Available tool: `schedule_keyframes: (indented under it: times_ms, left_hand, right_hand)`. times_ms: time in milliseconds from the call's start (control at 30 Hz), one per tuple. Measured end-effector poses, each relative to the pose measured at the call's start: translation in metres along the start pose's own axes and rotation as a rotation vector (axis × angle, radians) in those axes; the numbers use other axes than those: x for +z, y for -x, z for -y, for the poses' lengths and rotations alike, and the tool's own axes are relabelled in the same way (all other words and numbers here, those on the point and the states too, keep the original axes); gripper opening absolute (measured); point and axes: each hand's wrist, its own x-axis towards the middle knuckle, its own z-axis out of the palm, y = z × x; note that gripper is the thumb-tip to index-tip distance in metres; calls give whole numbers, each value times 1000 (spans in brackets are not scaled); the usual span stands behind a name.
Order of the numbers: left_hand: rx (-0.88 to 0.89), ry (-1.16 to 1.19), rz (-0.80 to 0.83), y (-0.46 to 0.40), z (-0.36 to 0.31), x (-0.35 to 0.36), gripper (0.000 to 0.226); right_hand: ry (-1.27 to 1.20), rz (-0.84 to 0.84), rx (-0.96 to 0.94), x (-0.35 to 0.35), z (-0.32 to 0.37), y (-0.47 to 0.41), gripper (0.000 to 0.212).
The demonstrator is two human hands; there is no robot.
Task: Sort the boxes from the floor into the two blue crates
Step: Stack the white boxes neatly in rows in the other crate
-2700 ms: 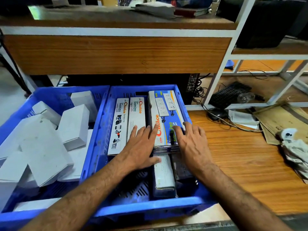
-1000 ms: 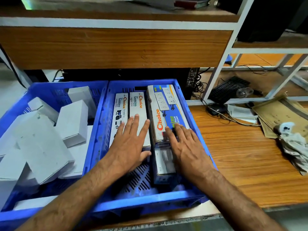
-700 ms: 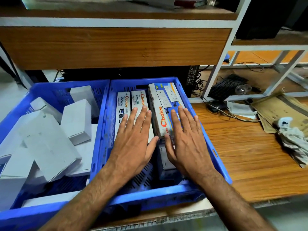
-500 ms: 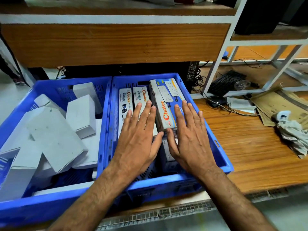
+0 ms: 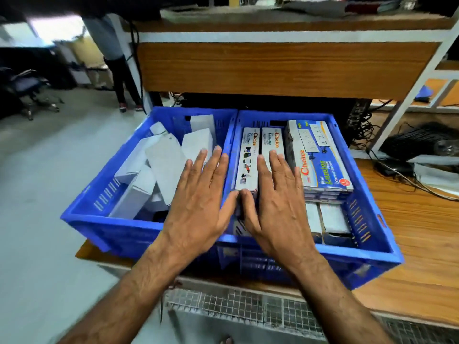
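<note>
Two blue crates stand side by side on the wooden bench: the left crate holds a loose heap of plain white boxes, and the right crate holds printed boxes laid lengthwise, two narrow ones beside a taller stack of wide blue ones.

I hold nothing in either hand. My left hand is spread flat with fingers straight, over the wall shared by the two crates, its fingertips above the nearest white box. My right hand is likewise flat, fingers extended over the narrow printed boxes. Whether either palm touches what lies beneath it, I cannot tell; no finger curls round anything.

In my judgement the step in hand is the end of a placing or tidying pass, with both hands free over boxes already sorted. No unsorted box shows on the stretch of floor in view, so I cannot say how many remain. The next move, as I judge it, calls for lifting both hands clear of the crate rims and turning down to the floor for another box, then choosing its crate by type: plain white to the left, printed to the right.

The boxes nearest my hands lie directly under the fingers, all inside the crates.
</note>
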Motion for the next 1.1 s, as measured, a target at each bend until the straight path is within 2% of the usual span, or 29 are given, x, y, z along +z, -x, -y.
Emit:
schedule_keyframes:
  times_ms: [133, 333, 633, 700, 867, 1000, 1100]
  left_hand:
    - [-70, -46, 9, 19, 34, -15, 70]
    - [-115, -10, -39, 21, 89, -25, 72]
    - [-54, 34, -28, 1, 203, -16, 72]
    - [-47, 73, 57, -4, 226, -9, 75]
    - [24, 333, 443, -17, 261, -1, 109]
    - [121, 313, 496, -26, 274, 4, 133]
    - [222, 291, 479, -25, 275, 7, 126]
  right_hand:
    - [-66, 31, -53, 7, 37, -1, 67]
    - [-38, 70, -138, 26, 85, -23, 68]
    - [35, 108, -32, 95, 153, -76, 69]
    - [36, 127, 11, 109, 161, -89, 70]
    - [-42, 247, 157, 125, 162, -112, 76]
    - [-39, 302, 212, 130, 158, -125, 91]
    - [-5, 332, 229, 129, 152, -131, 105]
